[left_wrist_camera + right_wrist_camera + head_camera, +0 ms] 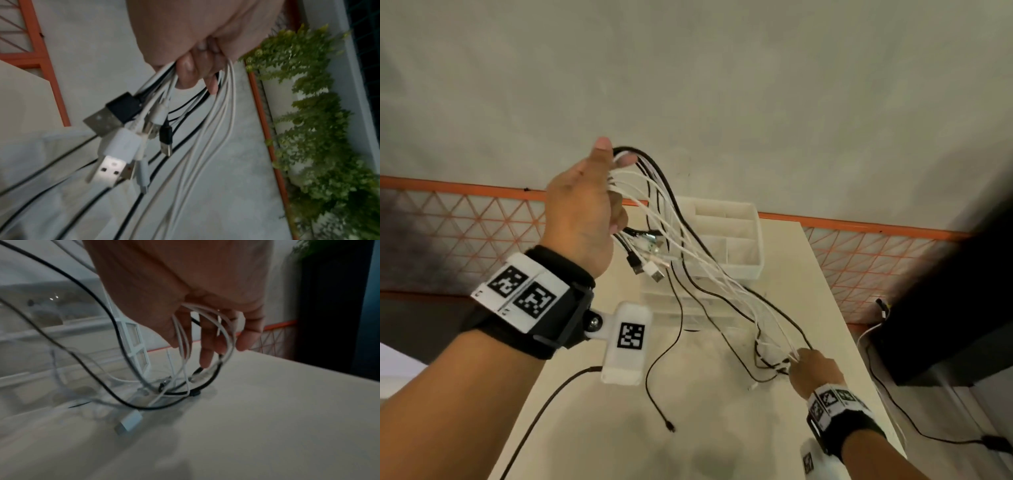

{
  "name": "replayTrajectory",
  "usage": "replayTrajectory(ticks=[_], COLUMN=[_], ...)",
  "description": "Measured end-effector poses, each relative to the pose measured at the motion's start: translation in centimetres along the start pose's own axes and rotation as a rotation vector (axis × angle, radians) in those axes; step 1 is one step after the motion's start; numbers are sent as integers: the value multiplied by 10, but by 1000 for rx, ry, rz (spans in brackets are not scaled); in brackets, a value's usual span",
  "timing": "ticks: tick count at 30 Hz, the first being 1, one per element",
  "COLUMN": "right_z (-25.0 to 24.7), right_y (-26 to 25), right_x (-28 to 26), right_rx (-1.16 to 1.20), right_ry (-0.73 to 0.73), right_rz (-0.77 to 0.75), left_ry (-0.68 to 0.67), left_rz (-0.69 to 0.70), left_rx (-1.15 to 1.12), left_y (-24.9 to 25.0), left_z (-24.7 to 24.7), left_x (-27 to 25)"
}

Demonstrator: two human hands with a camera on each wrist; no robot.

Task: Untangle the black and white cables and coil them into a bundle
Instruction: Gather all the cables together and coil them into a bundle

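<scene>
The black and white cables (688,246) were held stretched in the air above the bench (784,428), their long axis running from about 10 o'clock down to 4 o'clock in the head view. The upper end, with its cluster of USB plugs (115,146) hanging just below the palm, was gripped in the raised left hand (582,219), whose fingers (187,73) were curled tightly round the gathered strands. The lower end was caught in the right hand (813,371), low over the bench at 4 o'clock; there the fingers (207,347) were hooked loosely through several white loops, with a black strand passing beneath them, so the grip was judged a light one. A few strands lay outside both grips: one thin black lead (654,377) hung free toward 6 o'clock with its plug just over the bench top, and a white plug (129,421) rested on the surface near the right hand.

The coming coil was judged to turn on that slanted span, the right hand being nearer the slack. Open bench was seen toward 6 o'clock; a white divided tray (739,240) stood behind the span at 12 o'clock, and the bench's right edge lay close beside the right hand.
</scene>
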State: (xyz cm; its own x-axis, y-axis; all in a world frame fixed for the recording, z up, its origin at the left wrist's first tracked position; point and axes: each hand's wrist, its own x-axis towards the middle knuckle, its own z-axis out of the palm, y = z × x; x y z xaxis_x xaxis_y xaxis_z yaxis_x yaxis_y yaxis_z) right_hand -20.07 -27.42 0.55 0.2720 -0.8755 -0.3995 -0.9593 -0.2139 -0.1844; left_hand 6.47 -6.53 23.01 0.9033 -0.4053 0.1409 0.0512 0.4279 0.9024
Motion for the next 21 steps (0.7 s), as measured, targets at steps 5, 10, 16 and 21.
replayTrajectory(ticks=[5,10,16,21], right_z=[-23,-69,-43,3], right_y=[-23,-44,-33,-3], right_x=[3,-7,2,2], right_rx=[738,843,395,-103], right_ry=[60,429,509,57], right_rz=[81,-258,-366,-147], left_ry=[-28,29,86,50], left_rz=[-155,-215,-154,-52], left_rx=[163,255,123,10], left_y=[-29,-48,-44,-21], left_z=[0,-1,-2,3], left_x=[-13,-21,-22,-22])
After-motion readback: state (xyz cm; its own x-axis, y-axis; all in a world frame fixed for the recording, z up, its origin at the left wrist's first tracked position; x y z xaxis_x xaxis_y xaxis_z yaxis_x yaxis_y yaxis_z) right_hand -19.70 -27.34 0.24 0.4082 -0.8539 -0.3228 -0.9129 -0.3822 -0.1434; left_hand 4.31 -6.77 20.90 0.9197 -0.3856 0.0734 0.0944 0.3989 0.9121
